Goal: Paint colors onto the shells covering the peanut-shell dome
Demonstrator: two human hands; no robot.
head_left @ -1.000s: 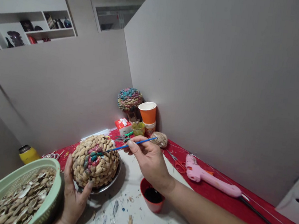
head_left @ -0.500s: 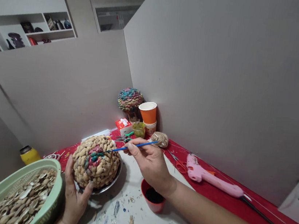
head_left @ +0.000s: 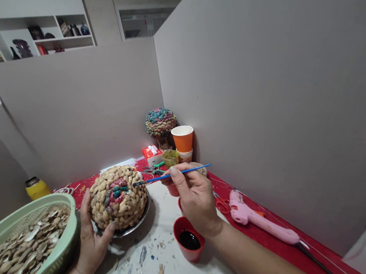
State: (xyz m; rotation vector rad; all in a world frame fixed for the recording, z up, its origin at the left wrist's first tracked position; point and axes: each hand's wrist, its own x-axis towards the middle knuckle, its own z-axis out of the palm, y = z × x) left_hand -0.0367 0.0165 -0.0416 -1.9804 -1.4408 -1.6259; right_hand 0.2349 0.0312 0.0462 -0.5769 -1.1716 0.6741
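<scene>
A dome covered in peanut shells sits in a metal bowl, with pink, teal and grey-blue painted shells near its middle. Around its lower left edge my left hand rests, thumb and fingers spread against the shells. Right of the dome, my right hand pinches a thin blue paintbrush. The dark brush tip is at the dome's upper right side; whether it touches is unclear. Below my right wrist stands a red cup of dark liquid. More red cups are partly hidden behind my right hand.
A green basket of shells stands at the left, near a yellow jar. Behind are a painted shell tree, orange cup, pliers and a red packet. A pink glue gun and red-handled scissors lie right.
My right hand has moved right with the brush, taking its tip off the teal painted shells. More of the red cups now shows. My left hand has stayed on the dome.
</scene>
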